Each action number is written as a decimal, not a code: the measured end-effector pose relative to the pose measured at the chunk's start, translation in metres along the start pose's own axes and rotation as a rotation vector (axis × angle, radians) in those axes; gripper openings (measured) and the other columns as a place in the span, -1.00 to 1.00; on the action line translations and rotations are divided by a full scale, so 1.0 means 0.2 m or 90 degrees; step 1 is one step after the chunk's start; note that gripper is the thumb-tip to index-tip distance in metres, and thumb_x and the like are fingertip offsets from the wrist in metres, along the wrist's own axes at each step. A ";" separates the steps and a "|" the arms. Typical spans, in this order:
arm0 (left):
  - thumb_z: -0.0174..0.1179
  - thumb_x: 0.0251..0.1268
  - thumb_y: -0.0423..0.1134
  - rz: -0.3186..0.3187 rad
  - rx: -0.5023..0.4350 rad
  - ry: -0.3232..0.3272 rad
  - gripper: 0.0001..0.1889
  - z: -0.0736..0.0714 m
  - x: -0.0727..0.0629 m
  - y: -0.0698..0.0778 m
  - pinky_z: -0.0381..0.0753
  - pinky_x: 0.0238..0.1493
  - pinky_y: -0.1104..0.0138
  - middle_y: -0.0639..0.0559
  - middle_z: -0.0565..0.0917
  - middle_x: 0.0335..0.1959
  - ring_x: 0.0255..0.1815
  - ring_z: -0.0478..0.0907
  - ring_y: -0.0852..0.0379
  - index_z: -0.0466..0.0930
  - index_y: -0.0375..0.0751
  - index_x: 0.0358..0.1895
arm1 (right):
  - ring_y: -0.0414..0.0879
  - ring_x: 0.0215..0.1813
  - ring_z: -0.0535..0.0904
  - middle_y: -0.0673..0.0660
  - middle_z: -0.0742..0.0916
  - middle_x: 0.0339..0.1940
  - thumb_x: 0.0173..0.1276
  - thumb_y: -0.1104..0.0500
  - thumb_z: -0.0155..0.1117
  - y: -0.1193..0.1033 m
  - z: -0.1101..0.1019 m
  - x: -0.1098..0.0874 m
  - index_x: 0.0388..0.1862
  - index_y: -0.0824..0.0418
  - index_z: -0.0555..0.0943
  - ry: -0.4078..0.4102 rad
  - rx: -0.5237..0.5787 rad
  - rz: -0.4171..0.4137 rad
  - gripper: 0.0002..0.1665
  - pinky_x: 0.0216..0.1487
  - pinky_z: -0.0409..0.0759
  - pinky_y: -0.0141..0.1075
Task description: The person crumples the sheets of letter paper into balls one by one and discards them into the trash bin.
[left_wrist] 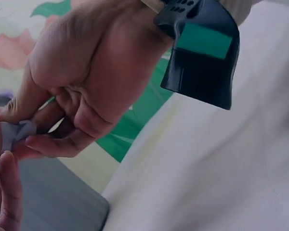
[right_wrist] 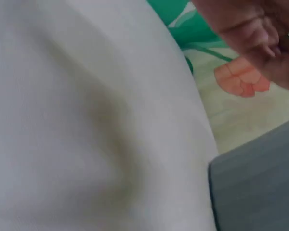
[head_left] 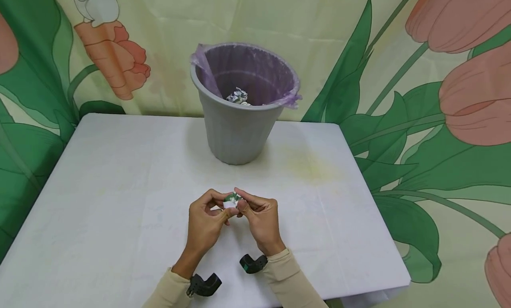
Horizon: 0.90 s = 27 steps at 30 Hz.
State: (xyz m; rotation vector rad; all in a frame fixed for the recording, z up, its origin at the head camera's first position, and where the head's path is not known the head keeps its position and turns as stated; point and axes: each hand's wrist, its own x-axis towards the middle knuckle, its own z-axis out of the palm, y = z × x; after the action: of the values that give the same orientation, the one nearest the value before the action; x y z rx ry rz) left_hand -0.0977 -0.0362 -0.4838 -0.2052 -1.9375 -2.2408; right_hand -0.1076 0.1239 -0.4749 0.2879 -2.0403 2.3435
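Note:
Both hands meet over the near middle of the table in the head view. Between their fingertips is a small crumpled green-and-white piece (head_left: 233,200), which looks like paper or a wrapper. My left hand (head_left: 204,221) pinches it from the left, thumb in front. From the other side my right hand (head_left: 262,218) grips it with thumb and fingers. A pale bit of the piece (left_wrist: 10,132) shows in the left wrist view, largely covered by fingers. The right wrist view catches only part of a hand (right_wrist: 260,36), with the piece out of sight.
A grey bin (head_left: 241,132) lined with a purple bag (head_left: 257,68) stands at the table's far side. Crumpled silvery foil (head_left: 238,96) lies inside it. White cloth covers the table (head_left: 119,201). Behind hangs a curtain (head_left: 171,46) printed with tulips. Each wrist wears a black camera mount (head_left: 204,285).

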 end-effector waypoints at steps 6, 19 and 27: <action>0.46 0.27 -0.52 0.015 -0.012 0.036 -0.86 -0.03 0.01 0.01 0.66 -0.65 0.30 -0.14 0.69 -0.42 -0.61 0.62 0.15 0.66 -0.44 -0.23 | -0.17 0.00 0.80 0.28 0.75 0.31 0.55 0.13 0.31 -0.04 -0.05 0.01 0.43 0.25 0.62 -0.152 -0.044 0.033 -0.48 0.06 0.78 -0.32; 0.33 0.46 -0.41 -0.091 -0.094 -0.024 -0.81 -0.03 0.04 0.07 0.61 -0.65 0.41 0.04 0.72 -0.35 -0.62 0.57 0.25 0.58 -0.53 -0.24 | -0.24 0.01 0.74 0.39 0.83 0.01 0.39 0.08 0.41 -0.03 -0.10 0.01 0.34 0.38 0.64 -0.177 -0.126 -0.142 -0.38 -0.02 0.73 -0.40; 0.33 0.40 -0.51 -0.003 -0.063 0.037 -0.89 0.04 0.03 0.09 0.60 -0.65 0.41 0.03 0.71 -0.38 -0.62 0.57 0.24 0.59 -0.49 -0.27 | -0.29 -0.17 0.66 0.41 0.83 -0.19 0.40 0.17 0.42 -0.06 -0.06 0.00 0.24 0.44 0.68 -0.094 -0.130 -0.192 -0.48 -0.17 0.66 -0.49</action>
State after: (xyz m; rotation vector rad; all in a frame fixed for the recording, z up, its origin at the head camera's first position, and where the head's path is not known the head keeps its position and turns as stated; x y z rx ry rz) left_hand -0.1003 -0.0301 -0.4642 -0.1460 -1.8023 -2.3203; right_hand -0.1072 0.1372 -0.4646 0.7240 -2.1017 1.9750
